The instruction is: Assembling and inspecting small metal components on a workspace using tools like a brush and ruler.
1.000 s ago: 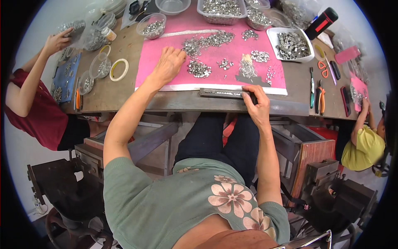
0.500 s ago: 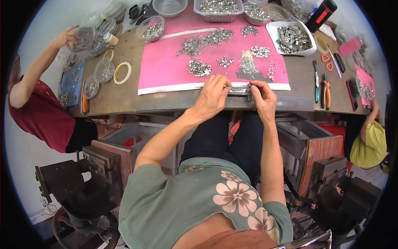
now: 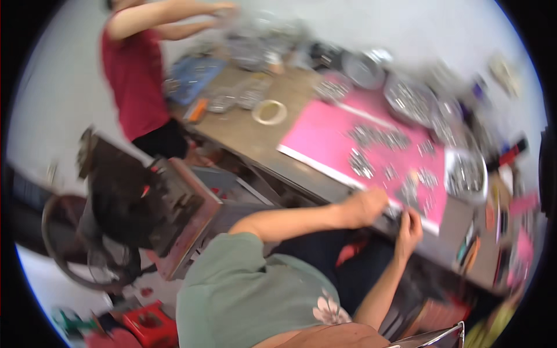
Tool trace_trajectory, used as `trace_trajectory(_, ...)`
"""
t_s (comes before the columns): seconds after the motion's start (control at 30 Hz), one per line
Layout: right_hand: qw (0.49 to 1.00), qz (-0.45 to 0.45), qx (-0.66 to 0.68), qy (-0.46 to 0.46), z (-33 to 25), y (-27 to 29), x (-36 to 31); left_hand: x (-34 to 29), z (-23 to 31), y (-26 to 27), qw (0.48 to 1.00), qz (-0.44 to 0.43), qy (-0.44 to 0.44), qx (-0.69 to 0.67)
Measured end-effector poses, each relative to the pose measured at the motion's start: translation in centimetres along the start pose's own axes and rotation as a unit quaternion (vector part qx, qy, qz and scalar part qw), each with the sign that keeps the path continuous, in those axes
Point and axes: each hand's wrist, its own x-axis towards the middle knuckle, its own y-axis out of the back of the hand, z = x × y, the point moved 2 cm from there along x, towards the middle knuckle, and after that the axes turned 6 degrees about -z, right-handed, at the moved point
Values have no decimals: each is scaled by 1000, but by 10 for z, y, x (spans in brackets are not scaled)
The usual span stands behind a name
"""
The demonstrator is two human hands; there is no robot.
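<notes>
Hands at the bench edge, blurred throughout. The left hand (image 3: 366, 207) is curled, its fingertips turned from where I stand; whether they are clamped on anything I cannot tell. The right hand (image 3: 409, 229) points its thumb and fingers upward, close together; I cannot tell whether they grip. Between the hands, at the front border of the pink mat (image 3: 319, 136), lies a narrow dark bar (image 3: 393, 211), partly hidden by the left hand. Small metal pieces (image 3: 361, 163) form smeared piles on the mat; their shapes cannot be made out. Right of it stands a white tray (image 3: 471, 198) of similar pieces. A co-worker in dark red (image 3: 136, 81) is cut off at the upper edge. Any lettering on the black-and-red cylinder (image 3: 513, 152), far right, is too blurred to read.
</notes>
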Motion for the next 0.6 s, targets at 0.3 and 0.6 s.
trace_trajectory(0.3,997,-17,55,59,-2,-3,4,-8,7,13,997,60,-36,12)
trace_trajectory(0.6,996,-19,59,61,4,1,10,-16,5,0,990,60,-38,118)
